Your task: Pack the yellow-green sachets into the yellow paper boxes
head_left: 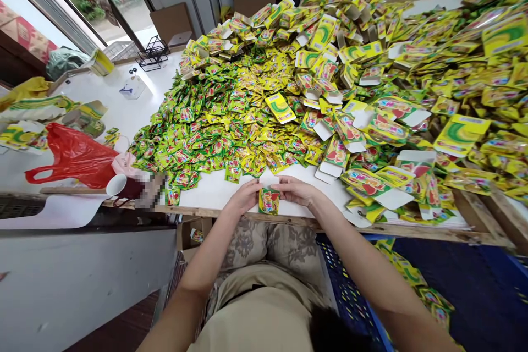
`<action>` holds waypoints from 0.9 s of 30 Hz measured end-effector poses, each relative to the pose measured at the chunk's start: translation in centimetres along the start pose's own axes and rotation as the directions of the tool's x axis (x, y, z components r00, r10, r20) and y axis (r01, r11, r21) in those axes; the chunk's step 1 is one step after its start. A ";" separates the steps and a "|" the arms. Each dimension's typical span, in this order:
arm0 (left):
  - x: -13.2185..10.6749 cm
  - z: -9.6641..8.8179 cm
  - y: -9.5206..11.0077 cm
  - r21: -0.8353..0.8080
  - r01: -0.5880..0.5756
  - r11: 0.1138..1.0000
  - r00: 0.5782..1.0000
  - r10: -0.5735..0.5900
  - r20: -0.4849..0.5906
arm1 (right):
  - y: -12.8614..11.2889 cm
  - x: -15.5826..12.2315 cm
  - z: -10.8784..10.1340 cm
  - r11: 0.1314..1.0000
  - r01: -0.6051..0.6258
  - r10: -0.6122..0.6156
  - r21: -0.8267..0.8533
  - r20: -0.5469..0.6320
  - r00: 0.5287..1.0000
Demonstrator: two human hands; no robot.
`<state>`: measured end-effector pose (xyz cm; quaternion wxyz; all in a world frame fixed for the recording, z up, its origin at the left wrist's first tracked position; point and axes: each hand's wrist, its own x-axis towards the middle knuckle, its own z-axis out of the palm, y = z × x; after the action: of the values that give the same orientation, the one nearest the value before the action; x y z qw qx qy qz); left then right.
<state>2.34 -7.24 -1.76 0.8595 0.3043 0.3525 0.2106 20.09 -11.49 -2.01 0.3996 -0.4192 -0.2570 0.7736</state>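
Between my two hands, at the table's front edge, is a small green-and-yellow candy box (269, 201) with red print and a pale flap at its top. My left hand (246, 197) is closed on the box's left side. The fingers of my right hand (296, 191) pinch its upper right side. Just beyond my hands lies a large heap of small green and yellow candy packets (231, 121). Several unfilled-looking boxes with white flaps, such as one carton (335, 155), lie to the right of my right hand.
A red plastic bag (76, 157) and a cup on its side (119, 186) lie at the left. A black wire rack (153, 54) stands farther back. Below the table's wooden edge (297, 221), a blue crate (350, 291) is at my right, with yellow packets (406, 272) near it.
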 end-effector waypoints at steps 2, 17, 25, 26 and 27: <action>0.2 -0.2 1.0 0.028 0.082 0.996 0.995 -0.083 0.062 | 0.1 0.3 0.5 0.999 -0.041 0.041 0.020 0.008 0.999; -0.1 -1.2 -0.7 0.489 -0.422 0.764 0.871 0.492 -0.017 | 1.1 -0.7 -0.4 0.804 0.374 -0.469 -0.461 -0.107 0.876; 0.3 -1.0 -0.4 0.499 -0.402 0.768 0.881 0.472 -0.018 | 2.4 -1.0 0.1 0.863 0.345 -0.428 -0.368 -0.171 0.888; 0.3 -1.0 -0.4 0.496 -0.400 0.770 0.881 0.473 -0.023 | 2.5 -1.0 0.2 0.857 0.345 -0.437 -0.382 -0.183 0.881; 0.4 -0.9 -0.4 0.492 -0.399 0.774 0.881 0.473 -0.029 | 2.6 -1.0 0.3 0.847 0.346 -0.449 -0.404 -0.193 0.873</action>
<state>1.97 -6.97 -2.68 0.6572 0.5608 0.3765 0.3344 19.12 -13.72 -3.34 0.5018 -0.5267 -0.4158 0.5458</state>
